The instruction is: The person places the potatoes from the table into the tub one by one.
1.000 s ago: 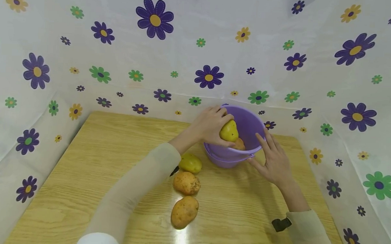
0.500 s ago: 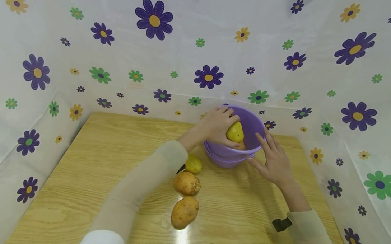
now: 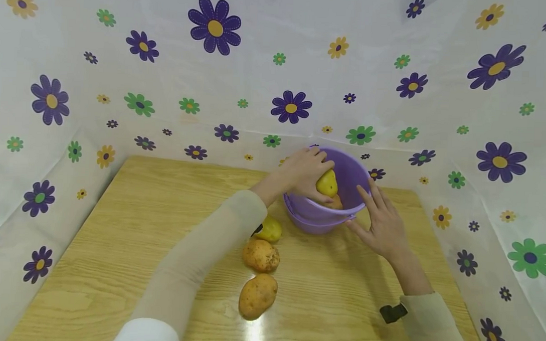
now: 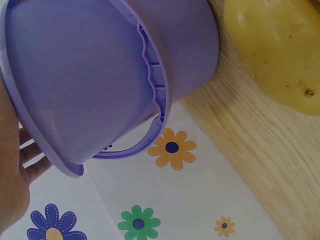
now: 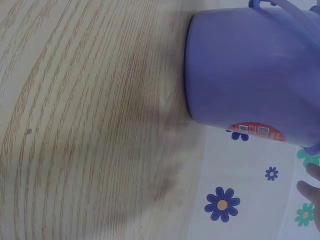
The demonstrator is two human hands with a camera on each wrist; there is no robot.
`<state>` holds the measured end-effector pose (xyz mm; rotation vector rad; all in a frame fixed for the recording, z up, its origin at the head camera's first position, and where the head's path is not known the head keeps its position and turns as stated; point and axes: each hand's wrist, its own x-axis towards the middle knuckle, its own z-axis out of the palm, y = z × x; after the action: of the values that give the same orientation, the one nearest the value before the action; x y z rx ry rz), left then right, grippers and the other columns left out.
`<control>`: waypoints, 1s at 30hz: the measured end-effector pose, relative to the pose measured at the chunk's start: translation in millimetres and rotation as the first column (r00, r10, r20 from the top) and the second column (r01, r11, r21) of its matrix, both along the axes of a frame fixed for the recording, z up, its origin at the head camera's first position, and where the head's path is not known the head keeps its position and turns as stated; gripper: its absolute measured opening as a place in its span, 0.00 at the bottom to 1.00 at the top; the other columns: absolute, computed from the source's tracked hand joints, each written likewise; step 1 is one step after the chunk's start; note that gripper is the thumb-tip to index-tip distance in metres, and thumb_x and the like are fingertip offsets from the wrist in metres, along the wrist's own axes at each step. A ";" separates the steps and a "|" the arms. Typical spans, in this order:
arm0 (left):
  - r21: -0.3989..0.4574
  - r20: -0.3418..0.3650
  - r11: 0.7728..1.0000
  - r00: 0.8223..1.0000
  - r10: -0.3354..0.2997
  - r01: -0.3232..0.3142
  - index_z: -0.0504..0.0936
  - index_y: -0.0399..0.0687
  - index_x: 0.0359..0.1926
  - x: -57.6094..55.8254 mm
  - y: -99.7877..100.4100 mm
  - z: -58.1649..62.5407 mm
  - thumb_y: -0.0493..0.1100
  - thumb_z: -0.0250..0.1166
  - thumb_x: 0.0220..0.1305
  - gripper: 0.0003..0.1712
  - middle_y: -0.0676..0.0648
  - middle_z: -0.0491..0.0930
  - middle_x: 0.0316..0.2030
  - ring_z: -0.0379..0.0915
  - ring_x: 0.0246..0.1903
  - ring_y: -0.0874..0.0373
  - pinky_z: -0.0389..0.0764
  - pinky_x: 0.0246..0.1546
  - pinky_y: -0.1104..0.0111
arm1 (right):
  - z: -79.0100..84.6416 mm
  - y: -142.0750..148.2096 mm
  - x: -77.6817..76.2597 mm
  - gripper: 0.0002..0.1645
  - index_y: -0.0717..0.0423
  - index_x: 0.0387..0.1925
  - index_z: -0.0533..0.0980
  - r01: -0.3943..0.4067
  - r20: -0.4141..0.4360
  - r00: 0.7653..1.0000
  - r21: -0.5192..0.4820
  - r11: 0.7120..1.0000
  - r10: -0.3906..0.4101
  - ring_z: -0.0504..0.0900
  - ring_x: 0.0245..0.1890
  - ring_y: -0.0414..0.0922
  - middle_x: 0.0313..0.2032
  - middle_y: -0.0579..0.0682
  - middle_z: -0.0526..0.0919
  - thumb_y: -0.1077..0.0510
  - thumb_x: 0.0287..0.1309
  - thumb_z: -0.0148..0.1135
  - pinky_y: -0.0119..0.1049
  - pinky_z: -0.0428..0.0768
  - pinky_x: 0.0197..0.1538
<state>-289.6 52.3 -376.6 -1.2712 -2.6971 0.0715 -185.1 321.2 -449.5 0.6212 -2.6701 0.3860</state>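
A purple bucket (image 3: 314,222) stands toward the back of the table. My left hand (image 3: 303,172) reaches over its near-left rim and grips a yellow-green pear (image 3: 327,183) inside the mouth. Below that pear, a potato (image 3: 335,203) shows in part in the bucket. With fingers spread and fairly straight, my right hand (image 3: 384,224) touches the bucket's right rim. In the left wrist view my left hand (image 4: 12,165) shows at the left edge by the bucket's rim, and the held pear is out of sight. Only fingertips of my right hand (image 5: 311,187) appear in the right wrist view.
Near my left forearm lie another pear (image 3: 270,229), partly covered by the sleeve, and two potatoes, one spotted potato (image 3: 261,256) and a nearer potato (image 3: 258,296). The wooden table (image 3: 163,212) meets a flower-printed white cloth (image 3: 240,79) at the back and sides.
My left hand has moved right and deeper into the bucket's mouth with the pear, its forearm now covering more of the pear on the table. The right hand stays put.
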 end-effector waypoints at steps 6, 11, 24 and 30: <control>-0.020 0.009 1.000 1.000 -0.010 0.011 0.72 0.53 0.73 1.1 1.7 1.4 0.86 0.56 0.59 0.56 0.44 0.77 0.67 0.71 0.69 0.46 0.69 0.77 0.54 | 0.1 -0.5 1.0 0.54 0.50 0.82 0.59 -0.001 -0.003 1.000 -0.006 1.000 0.001 0.62 0.77 0.71 0.84 0.58 0.52 0.24 0.67 0.55 0.76 0.69 0.69; 0.010 0.003 1.000 1.000 -0.025 0.025 0.72 0.53 0.75 1.7 -0.5 0.7 0.83 0.55 0.63 0.53 0.45 0.77 0.68 0.70 0.69 0.46 0.69 0.77 0.54 | 0.2 -1.0 -0.1 0.55 0.50 0.81 0.60 -0.005 -0.017 1.000 -0.013 1.000 0.005 0.63 0.77 0.71 0.84 0.58 0.52 0.22 0.67 0.53 0.76 0.70 0.69; 0.022 -0.013 0.999 0.999 -0.049 0.049 0.71 0.55 0.76 6.2 -7.1 -0.9 0.82 0.50 0.68 0.50 0.46 0.77 0.68 0.70 0.70 0.48 0.68 0.77 0.55 | -1.5 0.6 -1.4 0.54 0.49 0.82 0.59 0.001 -0.003 1.000 -0.009 1.000 -0.001 0.62 0.78 0.70 0.85 0.56 0.50 0.24 0.66 0.56 0.76 0.68 0.70; 0.054 0.020 0.997 0.998 -0.057 0.055 0.71 0.54 0.76 8.0 -13.2 -4.6 0.81 0.52 0.68 0.49 0.46 0.77 0.67 0.71 0.69 0.48 0.69 0.76 0.56 | -1.5 0.8 -1.2 0.54 0.48 0.82 0.59 0.000 0.000 1.000 -0.022 1.000 0.000 0.62 0.78 0.70 0.85 0.56 0.50 0.24 0.66 0.58 0.76 0.68 0.70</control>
<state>-281.6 39.1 -381.2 -1.3386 -2.6607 -0.0206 -186.3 322.0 -450.9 0.6149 -2.6619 0.4149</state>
